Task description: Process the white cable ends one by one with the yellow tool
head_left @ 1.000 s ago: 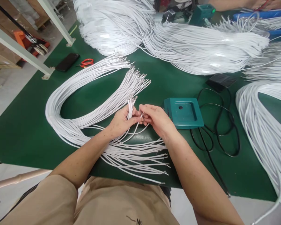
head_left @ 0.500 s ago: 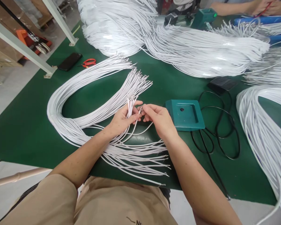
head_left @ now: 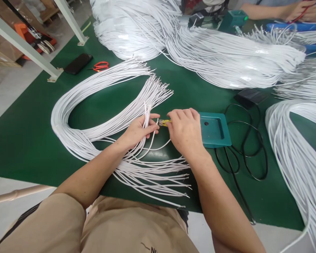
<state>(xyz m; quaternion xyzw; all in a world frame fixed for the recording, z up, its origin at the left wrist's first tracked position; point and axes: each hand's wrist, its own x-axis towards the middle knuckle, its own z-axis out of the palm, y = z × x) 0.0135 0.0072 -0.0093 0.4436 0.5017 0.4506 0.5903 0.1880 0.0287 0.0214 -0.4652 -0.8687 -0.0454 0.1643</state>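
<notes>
Hands (head_left: 186, 131) close, wires (head_left: 147, 115) in left hand (head_left: 135, 133)

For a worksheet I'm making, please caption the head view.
Above a green tabletop, the left hand holds white cables while the right hand holds a yellow-and-metal piece.

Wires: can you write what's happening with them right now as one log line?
left hand: holding wires | right hand: holding yellow piece, metal end toward left hand | teal box: partly behind right hand
</notes>
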